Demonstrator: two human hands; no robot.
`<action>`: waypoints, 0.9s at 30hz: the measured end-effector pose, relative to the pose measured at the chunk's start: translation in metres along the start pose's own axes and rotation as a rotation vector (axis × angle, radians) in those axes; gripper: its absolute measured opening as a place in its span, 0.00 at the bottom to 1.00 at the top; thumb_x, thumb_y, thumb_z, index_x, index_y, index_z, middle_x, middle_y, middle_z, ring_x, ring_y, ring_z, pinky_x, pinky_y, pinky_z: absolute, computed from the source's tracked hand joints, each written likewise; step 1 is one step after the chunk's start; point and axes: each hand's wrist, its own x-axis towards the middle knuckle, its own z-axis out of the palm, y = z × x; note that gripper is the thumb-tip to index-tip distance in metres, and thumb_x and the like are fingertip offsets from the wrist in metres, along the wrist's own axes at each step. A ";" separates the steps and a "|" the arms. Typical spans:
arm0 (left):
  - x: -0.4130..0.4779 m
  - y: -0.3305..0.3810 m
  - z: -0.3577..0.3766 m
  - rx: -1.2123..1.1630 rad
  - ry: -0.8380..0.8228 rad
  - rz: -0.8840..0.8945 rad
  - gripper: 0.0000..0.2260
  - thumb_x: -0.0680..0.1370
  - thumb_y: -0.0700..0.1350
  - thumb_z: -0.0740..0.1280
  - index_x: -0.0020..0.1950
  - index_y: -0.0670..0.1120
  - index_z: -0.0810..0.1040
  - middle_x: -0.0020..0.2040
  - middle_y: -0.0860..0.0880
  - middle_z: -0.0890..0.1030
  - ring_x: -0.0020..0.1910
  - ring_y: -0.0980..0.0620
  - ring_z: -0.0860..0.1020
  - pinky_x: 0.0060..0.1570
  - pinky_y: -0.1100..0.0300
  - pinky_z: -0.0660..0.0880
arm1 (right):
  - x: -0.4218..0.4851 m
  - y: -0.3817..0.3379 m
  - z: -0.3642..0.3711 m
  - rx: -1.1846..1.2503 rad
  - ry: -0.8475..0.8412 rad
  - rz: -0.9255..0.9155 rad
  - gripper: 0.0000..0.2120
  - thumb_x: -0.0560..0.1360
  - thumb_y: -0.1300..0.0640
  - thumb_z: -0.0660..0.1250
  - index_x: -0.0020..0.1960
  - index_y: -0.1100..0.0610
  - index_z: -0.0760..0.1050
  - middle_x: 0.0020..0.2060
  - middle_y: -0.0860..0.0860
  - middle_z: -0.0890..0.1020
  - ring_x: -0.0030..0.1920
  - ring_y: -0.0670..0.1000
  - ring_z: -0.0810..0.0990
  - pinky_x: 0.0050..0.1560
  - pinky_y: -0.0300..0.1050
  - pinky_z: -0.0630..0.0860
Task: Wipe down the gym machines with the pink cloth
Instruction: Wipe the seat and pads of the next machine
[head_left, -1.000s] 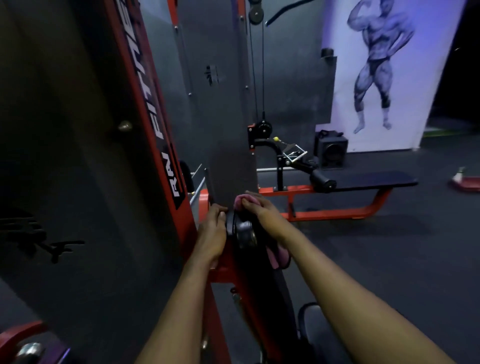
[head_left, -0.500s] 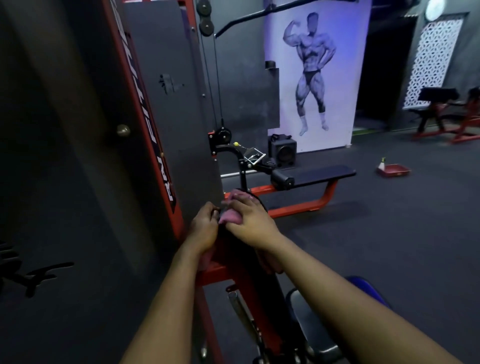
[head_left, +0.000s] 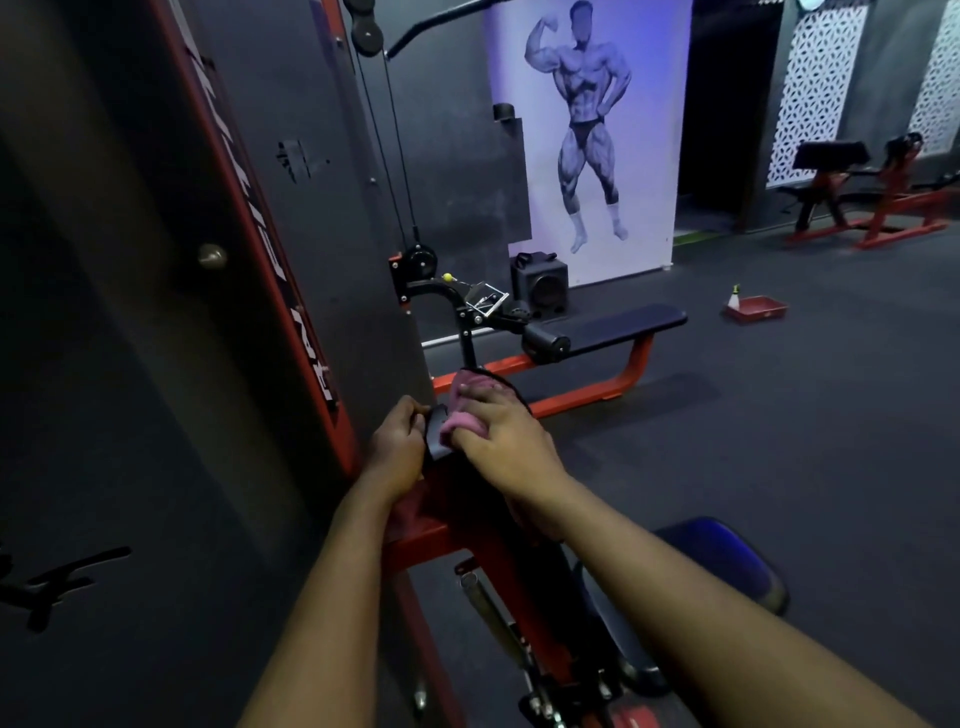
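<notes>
Head view looks down on one pink cloth (head_left: 461, 408), bunched on top of a black pad (head_left: 438, 435) on the near gym machine. The cloth lies under the right hand (head_left: 501, 447), whose fingers curl over it and press it onto the pad; a fold of pink sticks out beyond the fingertips, away from the person. The left hand (head_left: 397, 449) is just beside it on the left, not touching the cloth, its fingers curled round the left end of the same pad. Both hands sit above the machine's red frame (head_left: 457, 540), with one blue seat (head_left: 727, 564) lower right. Beyond stands one black bench (head_left: 623, 322) on red legs. Well apart on the floor sits one red tray (head_left: 759, 307) with one small bottle (head_left: 734, 296) touching its left edge. One dark speaker (head_left: 540, 285) stands at the foot of one bodybuilder poster (head_left: 644, 156). At least two more red-framed machines (head_left: 872, 208) stand far right.
</notes>
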 end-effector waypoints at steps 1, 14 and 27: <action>0.000 0.000 -0.001 0.000 -0.005 0.000 0.17 0.84 0.39 0.58 0.43 0.60 0.75 0.47 0.46 0.80 0.47 0.47 0.77 0.50 0.52 0.74 | 0.012 -0.004 -0.002 -0.009 -0.034 0.038 0.16 0.76 0.44 0.64 0.58 0.46 0.84 0.68 0.44 0.77 0.71 0.49 0.71 0.67 0.43 0.68; -0.002 0.016 -0.001 0.191 0.015 -0.020 0.10 0.82 0.38 0.59 0.48 0.50 0.76 0.49 0.43 0.80 0.46 0.44 0.77 0.42 0.56 0.71 | -0.059 0.006 0.043 0.061 0.454 -0.001 0.21 0.75 0.47 0.68 0.68 0.43 0.79 0.76 0.43 0.70 0.75 0.51 0.68 0.73 0.49 0.64; 0.008 0.037 0.027 0.477 -0.082 0.061 0.32 0.78 0.67 0.46 0.68 0.51 0.76 0.68 0.45 0.78 0.67 0.42 0.74 0.65 0.47 0.71 | -0.084 0.039 0.052 0.060 0.524 0.027 0.41 0.66 0.43 0.76 0.77 0.40 0.65 0.70 0.47 0.71 0.65 0.53 0.73 0.63 0.57 0.72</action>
